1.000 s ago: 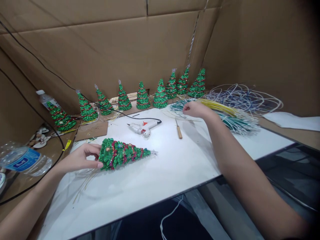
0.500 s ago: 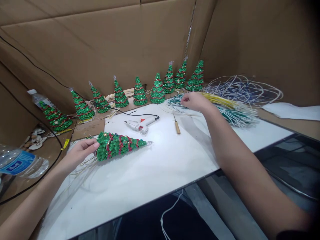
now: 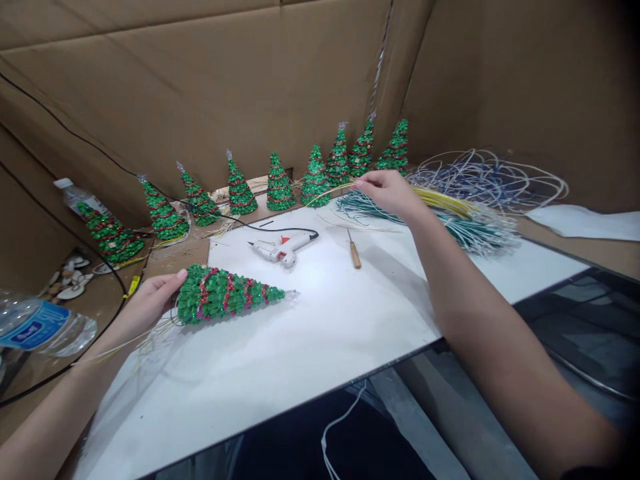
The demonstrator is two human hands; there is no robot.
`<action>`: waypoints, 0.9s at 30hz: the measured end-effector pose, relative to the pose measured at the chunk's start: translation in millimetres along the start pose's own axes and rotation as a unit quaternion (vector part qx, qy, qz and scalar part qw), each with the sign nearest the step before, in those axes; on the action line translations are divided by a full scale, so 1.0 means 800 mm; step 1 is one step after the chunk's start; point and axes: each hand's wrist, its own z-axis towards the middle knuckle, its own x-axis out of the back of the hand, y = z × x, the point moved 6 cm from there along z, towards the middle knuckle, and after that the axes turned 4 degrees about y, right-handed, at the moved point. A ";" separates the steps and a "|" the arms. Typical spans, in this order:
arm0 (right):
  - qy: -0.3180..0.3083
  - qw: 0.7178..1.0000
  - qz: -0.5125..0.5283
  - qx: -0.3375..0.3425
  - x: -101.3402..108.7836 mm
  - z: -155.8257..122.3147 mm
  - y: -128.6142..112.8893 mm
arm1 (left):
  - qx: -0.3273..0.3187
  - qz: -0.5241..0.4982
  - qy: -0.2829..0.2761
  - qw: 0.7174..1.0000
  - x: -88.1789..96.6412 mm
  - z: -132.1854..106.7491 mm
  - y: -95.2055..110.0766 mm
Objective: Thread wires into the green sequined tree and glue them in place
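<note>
My left hand grips the wide base of a green sequin tree with red garland, held on its side just over the white board, tip pointing right. Pale straw-like strands trail from the tree's base under my wrist. My right hand is raised at the back of the board, fingers pinched on a thin pale strand drawn from the bundle of green and yellow cords.
Several finished green trees stand in a row along the cardboard wall. A white glue gun and a wooden-handled awl lie mid-board. Water bottles sit at left, coiled blue and white cords at right.
My right hand lifted from the cord bundle with a pale strand pinched in it. My left hand shifted the lying tree slightly leftward.
</note>
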 end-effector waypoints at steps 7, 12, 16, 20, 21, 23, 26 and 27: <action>-0.089 0.950 0.294 0.058 -0.033 -0.030 -0.073 | 0.034 -0.015 0.015 0.999 0.000 -0.001 0.001; -0.182 0.915 0.344 0.105 -0.066 -0.059 -0.111 | 0.036 -0.024 0.021 0.999 0.003 0.003 -0.004; -0.226 0.907 0.331 0.130 -0.088 -0.073 -0.122 | 0.032 -0.020 0.022 0.999 0.006 0.004 -0.007; -0.254 0.906 0.306 0.147 -0.099 -0.082 -0.129 | 0.024 -0.015 0.008 1.000 0.006 0.002 -0.004; -0.259 0.907 0.298 0.150 -0.100 -0.083 -0.131 | 0.022 -0.014 0.004 1.000 0.006 0.002 -0.003; -0.266 0.909 0.283 0.154 -0.102 -0.085 -0.133 | 0.020 -0.012 0.001 1.000 0.005 0.000 -0.002; -0.270 0.910 0.269 0.163 -0.102 -0.086 -0.135 | 0.022 -0.013 -0.001 1.000 0.004 -0.001 -0.001; -0.270 0.910 0.266 0.167 -0.101 -0.087 -0.136 | 0.023 -0.015 -0.002 1.000 0.003 -0.001 -0.001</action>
